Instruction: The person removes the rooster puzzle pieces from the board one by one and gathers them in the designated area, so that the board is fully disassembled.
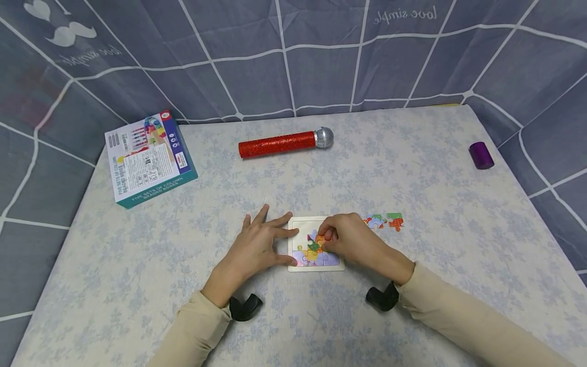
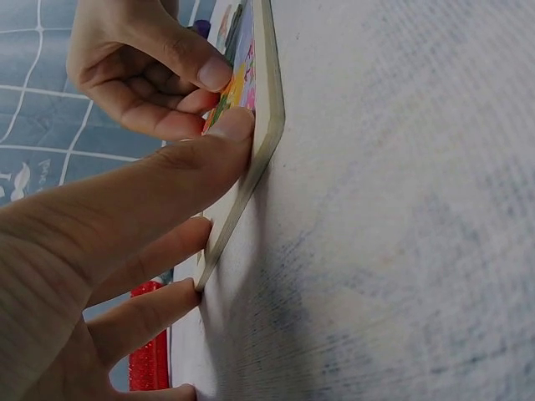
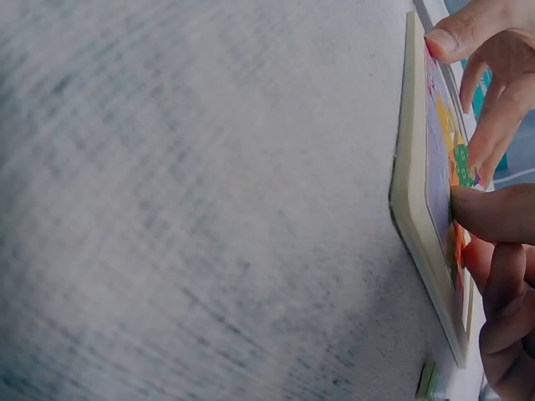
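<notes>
Cream-rimmed puzzle board (image 1: 316, 269), partly filled, under a person's two hands

The board lies flat on a pale cloth patterned in blue (image 1: 435, 285), near the middle of the table. Joined pieces (image 1: 323, 259) fill its lower part in lilac, pink and yellow, with green and orange ones above them towards the right; bare board shows at the upper left.

The left hand (image 1: 257, 244) has its fingers spread and fairly straight. Its thumb rests on the lower left corner of the board, and two fingertips touch the left edge higher up. The right hand (image 1: 355, 237) reaches in over the right edge, with thumb and forefinger pinching an orange piece (image 1: 323, 240) beside the green one and the other fingers curled in. Whether that piece is fully seated cannot be told.

Just right of the board, partly behind the right hand, loose pieces (image 1: 376, 221) lie on the cloth, with a green and orange piece (image 1: 395, 221) at the end of the row.

Farther back lies a glittery red microphone (image 1: 277, 145) with a silver head pointing right. A printed box (image 1: 149, 158) with a teal side sits at the back left, and a purple cylinder (image 1: 481, 155) near the right edge. A grey-blue curtain (image 1: 321, 71) with white lines hangs behind the table.
</notes>
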`<state>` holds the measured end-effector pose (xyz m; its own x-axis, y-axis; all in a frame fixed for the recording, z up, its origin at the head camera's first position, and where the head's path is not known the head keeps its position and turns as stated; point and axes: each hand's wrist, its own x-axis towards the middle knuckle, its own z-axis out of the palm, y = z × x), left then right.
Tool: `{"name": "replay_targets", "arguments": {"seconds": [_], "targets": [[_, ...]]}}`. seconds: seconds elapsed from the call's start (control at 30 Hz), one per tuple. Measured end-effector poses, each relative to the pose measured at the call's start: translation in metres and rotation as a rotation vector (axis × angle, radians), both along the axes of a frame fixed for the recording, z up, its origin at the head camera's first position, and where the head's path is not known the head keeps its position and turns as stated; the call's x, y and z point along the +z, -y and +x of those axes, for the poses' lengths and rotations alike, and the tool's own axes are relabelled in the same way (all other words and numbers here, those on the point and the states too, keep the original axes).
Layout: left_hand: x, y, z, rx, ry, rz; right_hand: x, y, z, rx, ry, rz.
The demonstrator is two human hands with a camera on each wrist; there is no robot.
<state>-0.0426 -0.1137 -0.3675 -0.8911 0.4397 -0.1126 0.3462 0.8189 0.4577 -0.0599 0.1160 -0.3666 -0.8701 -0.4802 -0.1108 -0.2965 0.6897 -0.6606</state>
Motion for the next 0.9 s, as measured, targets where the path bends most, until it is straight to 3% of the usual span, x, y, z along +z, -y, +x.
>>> {"name": "replay_targets", "arguments": {"seconds": [0.37, 0.53, 0.9], "targets": [[-0.001, 0.000, 0.000, 0.002, 0.006, 0.001, -0.001, -0.003, 0.003, -0.012, 0.031, -0.055], [-0.001, 0.000, 0.000, 0.005, 0.009, -0.002, -0.002, -0.006, 0.001, -0.002, 0.043, -0.134], [0.000, -0.001, 0.000, 0.011, 0.027, 0.004, -0.002, -0.022, -0.007, -0.054, 0.314, -0.336]]}}
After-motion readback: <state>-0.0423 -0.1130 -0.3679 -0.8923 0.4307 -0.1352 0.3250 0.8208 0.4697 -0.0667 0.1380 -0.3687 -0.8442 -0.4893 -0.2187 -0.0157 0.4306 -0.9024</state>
